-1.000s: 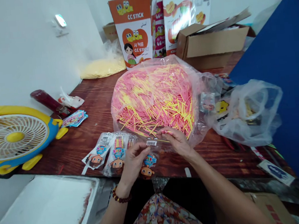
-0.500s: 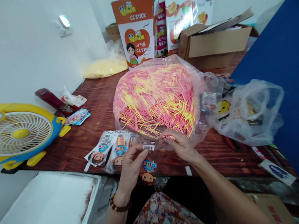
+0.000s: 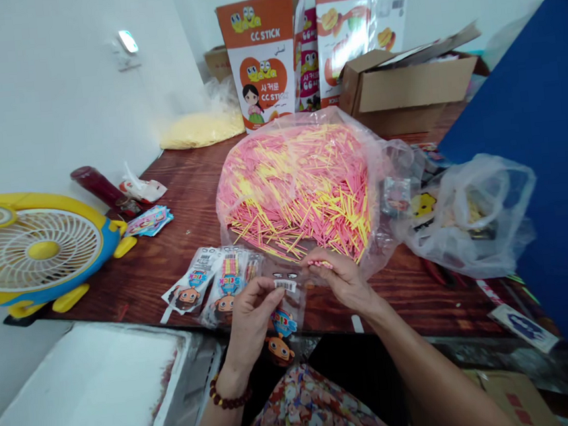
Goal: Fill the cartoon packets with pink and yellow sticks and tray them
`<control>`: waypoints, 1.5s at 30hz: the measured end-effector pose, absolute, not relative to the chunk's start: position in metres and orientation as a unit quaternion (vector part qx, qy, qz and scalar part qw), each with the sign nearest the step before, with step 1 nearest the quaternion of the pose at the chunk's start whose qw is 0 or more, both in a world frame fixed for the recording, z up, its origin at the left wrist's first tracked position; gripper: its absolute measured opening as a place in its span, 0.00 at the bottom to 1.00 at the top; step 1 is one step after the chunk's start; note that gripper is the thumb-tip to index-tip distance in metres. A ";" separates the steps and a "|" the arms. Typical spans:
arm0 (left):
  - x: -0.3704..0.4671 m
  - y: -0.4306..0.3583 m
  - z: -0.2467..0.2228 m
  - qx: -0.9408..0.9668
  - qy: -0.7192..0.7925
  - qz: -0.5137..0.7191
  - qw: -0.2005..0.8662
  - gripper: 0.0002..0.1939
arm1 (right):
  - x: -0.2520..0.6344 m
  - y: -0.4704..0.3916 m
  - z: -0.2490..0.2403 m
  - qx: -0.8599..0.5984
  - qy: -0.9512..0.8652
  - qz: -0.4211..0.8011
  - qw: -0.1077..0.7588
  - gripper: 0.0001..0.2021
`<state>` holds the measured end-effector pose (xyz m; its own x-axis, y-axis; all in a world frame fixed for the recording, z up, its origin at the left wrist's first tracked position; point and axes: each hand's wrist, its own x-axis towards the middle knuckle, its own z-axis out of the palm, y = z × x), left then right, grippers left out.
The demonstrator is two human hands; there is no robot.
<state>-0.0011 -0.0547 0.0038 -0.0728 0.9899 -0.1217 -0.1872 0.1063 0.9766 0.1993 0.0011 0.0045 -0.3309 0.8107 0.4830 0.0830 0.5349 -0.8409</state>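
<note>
My left hand (image 3: 256,315) pinches the upper edge of a clear printed pouch (image 3: 284,322), which hangs over the table's front edge and shows a barcode and a cartoon face. To its right, my right hand (image 3: 339,278) is closed around a small bundle of thin pink and yellow sticks, of which only the ends show. Just beyond both hands lies a large clear plastic bag (image 3: 293,172), open toward me and heaped with loose pink and yellow sticks. Several printed pouches (image 3: 228,284) lie left of my left hand, one with sticks inside.
A yellow and blue fan (image 3: 43,250) stands at the left. Printed cartons (image 3: 263,62) and an open cardboard box (image 3: 412,86) line the back. At the right sit a white plastic bag (image 3: 482,209) and a blue panel (image 3: 532,151). A white container (image 3: 81,396) is below the left table edge.
The pouch in my left hand has tilted slightly, its lower end swinging a little. My right hand keeps its hold on the sticks in nearly the same place.
</note>
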 end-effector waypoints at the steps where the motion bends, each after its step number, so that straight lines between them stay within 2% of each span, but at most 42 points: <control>1: -0.001 -0.055 0.003 0.401 0.501 0.536 0.549 0.11 | 0.199 0.001 0.004 -0.307 -0.726 0.372 0.490 0.10; 16: 0.002 -0.057 0.006 0.409 0.506 0.531 0.544 0.12 | 0.199 -0.004 0.009 -0.324 -0.720 0.382 0.480 0.09; 24: 0.003 -0.056 0.011 0.471 0.519 0.490 0.518 0.10 | 0.196 -0.003 0.007 -0.344 -0.661 0.455 0.488 0.10; 29: 0.005 -0.055 0.011 0.510 0.534 0.448 0.504 0.11 | 0.193 -0.001 0.006 -0.361 -0.599 0.488 0.522 0.10; 34: 0.006 -0.050 0.009 0.510 0.539 0.426 0.517 0.12 | 0.188 0.004 0.016 -0.353 -0.456 0.537 0.616 0.08; 36: 0.007 -0.048 0.008 0.505 0.532 0.425 0.529 0.13 | 0.185 0.006 0.022 -0.336 -0.426 0.559 0.627 0.08; 40: 0.007 -0.045 0.004 0.499 0.527 0.433 0.535 0.13 | 0.181 0.004 0.029 -0.364 -0.524 0.507 0.580 0.08; 45: 0.004 -0.042 0.004 0.551 0.547 0.381 0.501 0.14 | 0.192 -0.003 0.027 -0.402 -0.722 0.367 0.426 0.09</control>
